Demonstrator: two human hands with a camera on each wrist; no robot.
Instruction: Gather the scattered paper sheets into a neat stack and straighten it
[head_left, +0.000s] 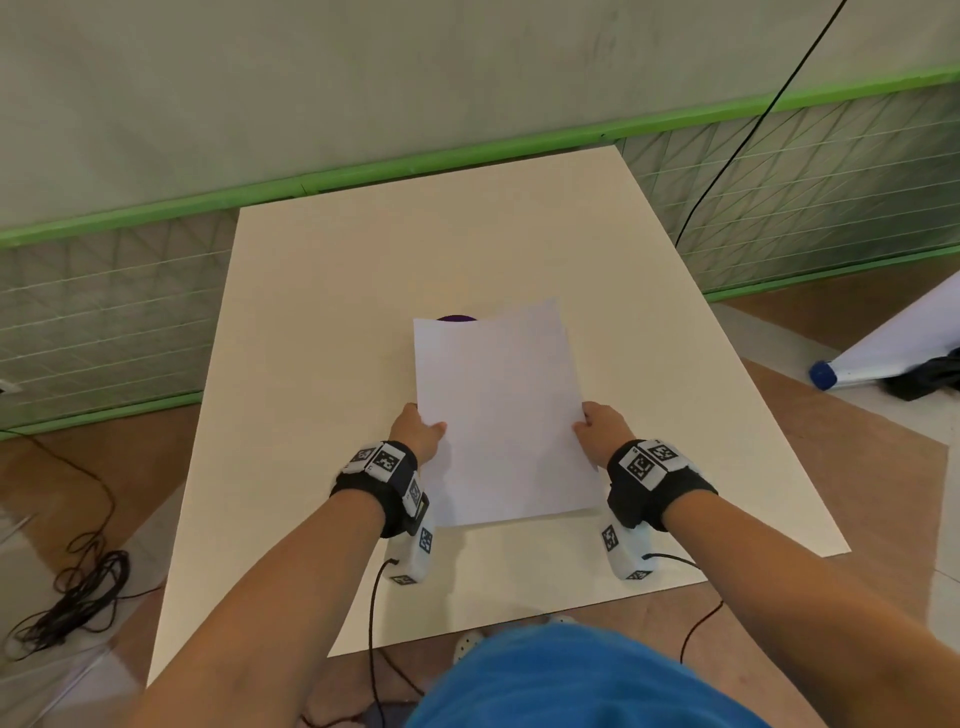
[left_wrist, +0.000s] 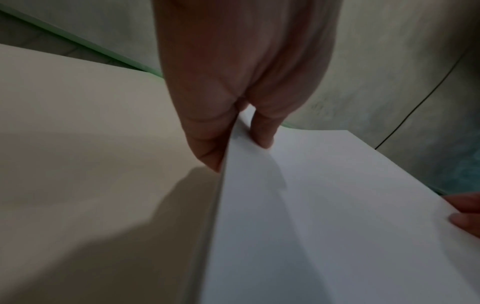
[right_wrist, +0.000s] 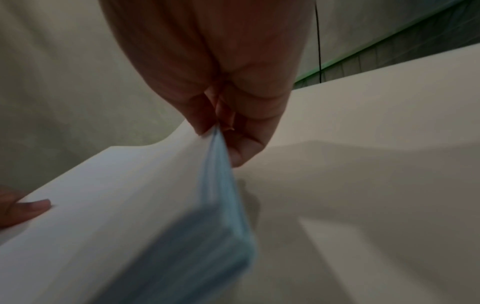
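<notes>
Paper stack (head_left: 504, 415) up off the table (head_left: 311, 364), held at the centre of the head view, long edges running roughly twelve to six. Left hand (head_left: 418, 434) pinching the nine o'clock edge, thumb on top, fingers (left_wrist: 205, 144) underneath. Right hand (head_left: 602, 423) pinching the three o'clock edge the same way, thumb and fingers (right_wrist: 246, 148) squeezing the sheets together. No loose sheets visible anywhere else on the table, so gathering looks done; squaring up likely remains.

Trouble spots, judged from here. Far edge at twelve o'clock not flush: one corner poking higher at one o'clock, so sheets sitting skewed. Right wrist view showing the near corner fanned and blurred, layers splaying apart below the pinch. Loosening either pinch for a tap on the table could let inner sheets slide out toward six o'clock. Pinching too hard risks creasing the edges and locking the skew in. Sagging middle could buckle on a tap. Small dark purple thing (head_left: 456, 317) peeking out behind the twelve o'clock edge, mostly hidden, identity unclear; possible snag when lowering.
</notes>
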